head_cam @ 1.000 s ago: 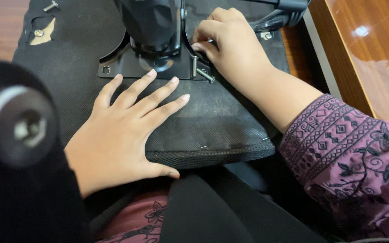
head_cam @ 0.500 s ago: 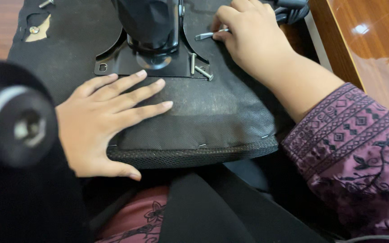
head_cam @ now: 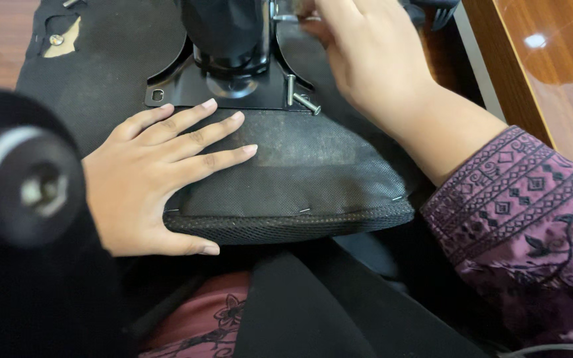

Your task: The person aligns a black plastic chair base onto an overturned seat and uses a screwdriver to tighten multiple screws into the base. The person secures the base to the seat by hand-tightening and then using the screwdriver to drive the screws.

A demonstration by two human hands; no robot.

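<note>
1. Black fabric covers the upturned chair seat [head_cam: 286, 179], which lies across the person's lap with its mesh edge nearest them.
2. Left hand [head_cam: 150, 182] lies flat and spread on the seat underside, fingers apart, gripping nothing.
3. Right hand [head_cam: 366, 59] reaches beside the black column [head_cam: 230, 30] above the metal mounting plate [head_cam: 187, 89]; whether it pinches something I cannot tell.
4. 2 loose bolts [head_cam: 300, 96] rest on the plate's right edge.
5. Padded and bulky, the seat likely flexes; steady it by the firm rim or plate.
</note>
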